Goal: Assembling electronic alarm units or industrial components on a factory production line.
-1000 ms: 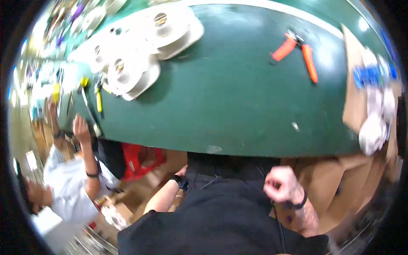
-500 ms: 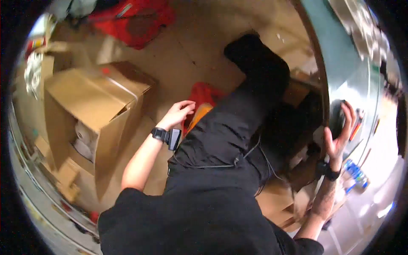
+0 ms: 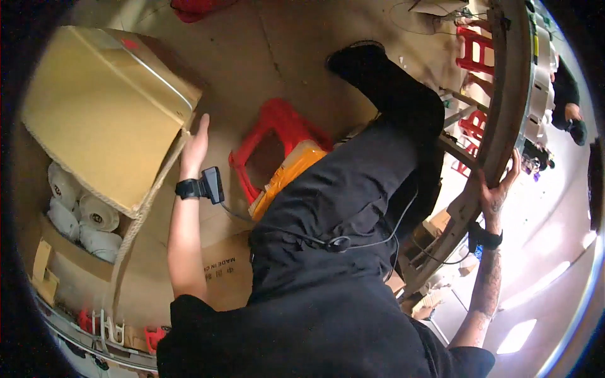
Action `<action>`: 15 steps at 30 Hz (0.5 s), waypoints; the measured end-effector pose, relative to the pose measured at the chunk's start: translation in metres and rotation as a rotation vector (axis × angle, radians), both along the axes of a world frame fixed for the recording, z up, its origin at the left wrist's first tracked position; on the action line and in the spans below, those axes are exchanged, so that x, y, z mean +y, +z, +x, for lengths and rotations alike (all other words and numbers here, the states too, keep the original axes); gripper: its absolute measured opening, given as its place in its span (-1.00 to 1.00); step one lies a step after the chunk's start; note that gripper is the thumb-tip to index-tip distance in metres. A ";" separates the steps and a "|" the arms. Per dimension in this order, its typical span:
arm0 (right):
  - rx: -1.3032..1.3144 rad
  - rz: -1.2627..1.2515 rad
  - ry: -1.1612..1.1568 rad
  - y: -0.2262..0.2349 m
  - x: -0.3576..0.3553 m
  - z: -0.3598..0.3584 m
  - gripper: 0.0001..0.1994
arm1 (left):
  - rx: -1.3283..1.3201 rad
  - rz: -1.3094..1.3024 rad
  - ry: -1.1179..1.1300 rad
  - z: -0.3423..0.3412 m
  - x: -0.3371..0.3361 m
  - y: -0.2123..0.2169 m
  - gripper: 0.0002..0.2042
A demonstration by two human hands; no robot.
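My left hand is open, its fingers straight and together, beside the near right corner of a large cardboard box. It holds nothing, and whether it touches the box I cannot tell. Below the box's raised flap, several white rolls lie inside. My right hand rests on the edge of a long workbench, thumb and fingers spread apart, with nothing held. Each wrist wears a black band, and a cable runs across my lap.
A red plastic stool with an orange-taped piece stands beside my leg. Flat cardboard lies on the floor below it. Several red stools stand beyond the bench. Another person is at the far right.
My left hand has moved left and up to the box, away from my thigh. My view has shifted, showing the red stool and the rolls more fully. My right hand stays at the bench.
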State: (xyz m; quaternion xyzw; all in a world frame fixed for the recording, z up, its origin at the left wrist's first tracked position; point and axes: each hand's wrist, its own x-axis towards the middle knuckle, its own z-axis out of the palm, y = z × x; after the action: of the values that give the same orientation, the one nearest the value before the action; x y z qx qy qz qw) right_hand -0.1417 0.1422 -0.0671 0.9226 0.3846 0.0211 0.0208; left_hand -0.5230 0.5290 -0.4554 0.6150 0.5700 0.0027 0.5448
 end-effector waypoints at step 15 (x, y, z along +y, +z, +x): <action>0.028 0.130 0.041 -0.024 -0.007 0.012 -0.20 | 0.001 0.459 -0.312 -0.010 0.240 -0.020 -0.82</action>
State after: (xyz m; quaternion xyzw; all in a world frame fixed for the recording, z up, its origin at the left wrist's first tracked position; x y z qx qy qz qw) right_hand -0.1302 0.1352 -0.0906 0.9141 0.4017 0.0337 -0.0450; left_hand -0.5335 0.7689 -0.4753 0.8028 0.4530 0.0475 0.3848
